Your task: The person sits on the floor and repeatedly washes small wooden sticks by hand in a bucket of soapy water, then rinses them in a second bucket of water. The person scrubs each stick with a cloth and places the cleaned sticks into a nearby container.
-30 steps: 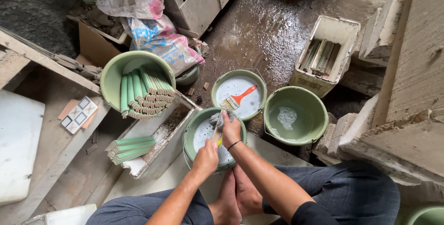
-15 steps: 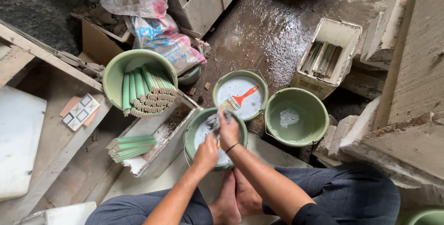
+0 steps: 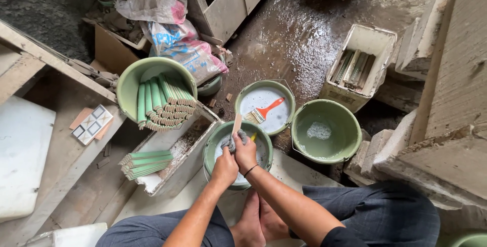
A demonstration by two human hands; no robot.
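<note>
My left hand (image 3: 223,169) grips the lower end of a narrow pale strip tile (image 3: 236,124) that stands up over a green bucket (image 3: 213,141) of whitish liquid between my knees. My right hand (image 3: 246,152) presses a grey rag (image 3: 234,139) around the strip just above the left hand. A bit of yellow sponge (image 3: 253,137) shows beside the rag. A black band sits on my right wrist. My bare feet (image 3: 261,218) rest below the bucket.
A second bucket (image 3: 284,96) holds white liquid and an orange-handled brush (image 3: 263,111); a third (image 3: 345,120) holds soapy water. A tipped green bucket (image 3: 132,77) spills green strip tiles (image 3: 165,102), more (image 3: 144,161) lie in a tray. A white crate (image 3: 378,39), sacks and concrete blocks surround.
My right hand has slid the rag down the strip toward my left hand, and the strip's pale top now sticks out above the rag. The view has shifted slightly.
</note>
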